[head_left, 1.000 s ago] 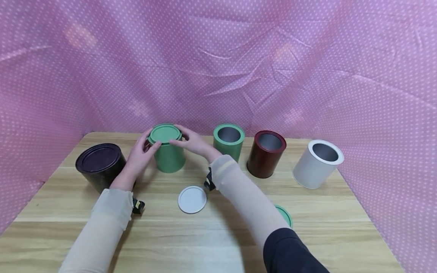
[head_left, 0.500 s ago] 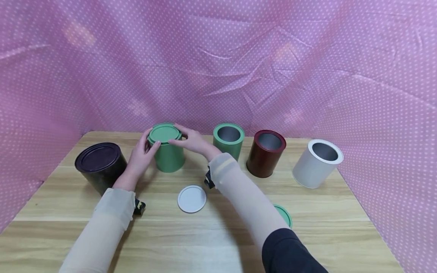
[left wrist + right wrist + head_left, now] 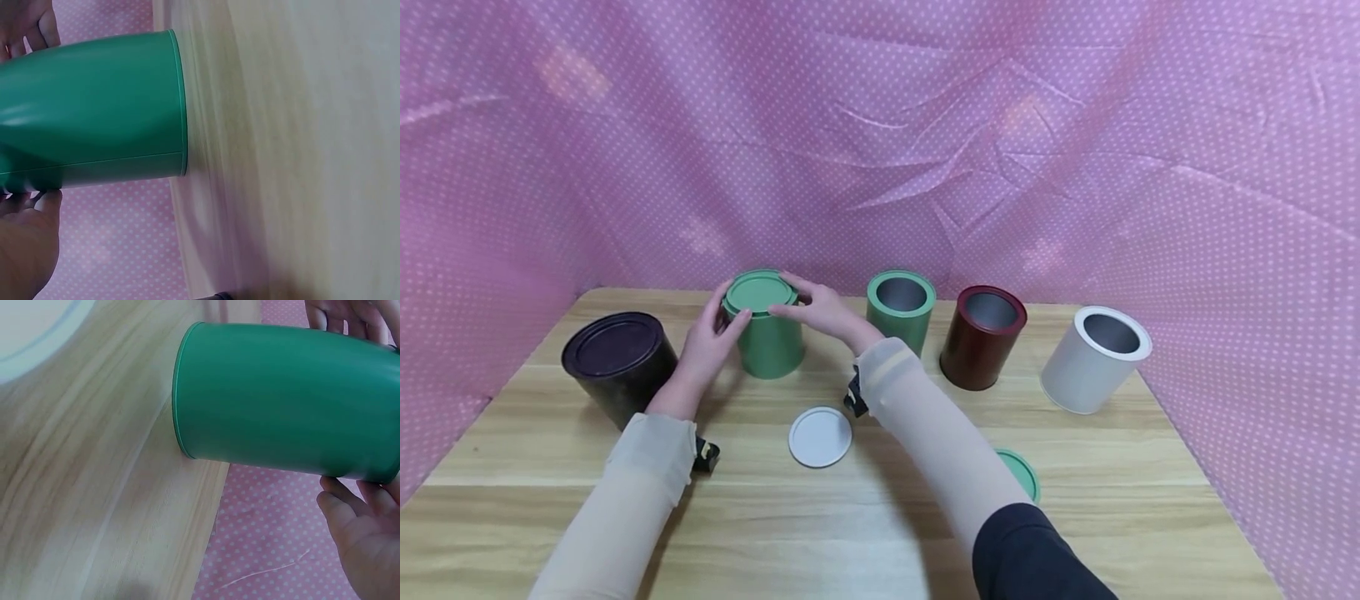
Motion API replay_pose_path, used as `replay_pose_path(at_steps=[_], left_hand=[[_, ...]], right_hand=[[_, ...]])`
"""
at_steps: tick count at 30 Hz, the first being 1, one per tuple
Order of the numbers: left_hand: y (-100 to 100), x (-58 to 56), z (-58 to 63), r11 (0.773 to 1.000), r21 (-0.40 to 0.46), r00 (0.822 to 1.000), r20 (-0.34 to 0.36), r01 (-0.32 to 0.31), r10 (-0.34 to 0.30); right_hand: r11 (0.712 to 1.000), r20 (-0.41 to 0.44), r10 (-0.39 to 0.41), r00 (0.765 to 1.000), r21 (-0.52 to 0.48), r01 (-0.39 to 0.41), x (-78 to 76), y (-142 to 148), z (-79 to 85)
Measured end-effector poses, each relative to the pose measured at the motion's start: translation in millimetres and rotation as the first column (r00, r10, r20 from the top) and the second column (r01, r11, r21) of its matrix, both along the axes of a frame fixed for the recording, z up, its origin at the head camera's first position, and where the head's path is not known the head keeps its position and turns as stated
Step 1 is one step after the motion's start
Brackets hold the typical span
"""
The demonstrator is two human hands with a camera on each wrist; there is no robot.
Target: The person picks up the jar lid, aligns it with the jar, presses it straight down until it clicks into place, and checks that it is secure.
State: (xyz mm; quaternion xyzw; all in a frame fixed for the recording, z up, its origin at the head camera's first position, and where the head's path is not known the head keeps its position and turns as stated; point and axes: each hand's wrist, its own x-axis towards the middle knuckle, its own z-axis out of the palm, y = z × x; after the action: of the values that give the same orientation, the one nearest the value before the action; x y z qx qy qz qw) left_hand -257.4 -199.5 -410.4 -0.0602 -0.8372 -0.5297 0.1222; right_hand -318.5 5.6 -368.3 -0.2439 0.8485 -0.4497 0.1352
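A green can (image 3: 771, 350) stands upright at the back left of the table, a green lid (image 3: 760, 293) on its top. My left hand (image 3: 706, 343) holds the left side of the can's upper rim, thumb toward the front. On the opposite side, my right hand (image 3: 829, 315) grips the same rim with its thumb in front and fingers behind. Both wrist views show curved fingers against the can's upper wall; the left wrist view shows the can's base (image 3: 180, 103) at the tabletop. A white lid (image 3: 820, 437) lies flat in front of the can.
A large black can (image 3: 617, 358) with its lid on stands beside my left forearm. To the right are an open green can (image 3: 898, 329), a dark red can (image 3: 973, 358) and a white can (image 3: 1082, 375). My right forearm partly covers another green lid (image 3: 1021, 473).
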Motion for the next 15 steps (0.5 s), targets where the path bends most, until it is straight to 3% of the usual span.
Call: replay_pose_path(at_steps=[8,15], left_hand=[[5.2,7.5,0.8,0.999,0.028,1.000,0.007,-0.017,0.017],[8.1,14.9,0.9,0.999,0.020,0.999,0.022,-0.044,0.043]], right_hand=[[0.997,0.018,0.002,1.000,-0.071,-0.001,5.4,2.0,-8.7],[0.992,-0.048,0.031,0.998,-0.118,-0.037,14.0,-2.2,-19.9]])
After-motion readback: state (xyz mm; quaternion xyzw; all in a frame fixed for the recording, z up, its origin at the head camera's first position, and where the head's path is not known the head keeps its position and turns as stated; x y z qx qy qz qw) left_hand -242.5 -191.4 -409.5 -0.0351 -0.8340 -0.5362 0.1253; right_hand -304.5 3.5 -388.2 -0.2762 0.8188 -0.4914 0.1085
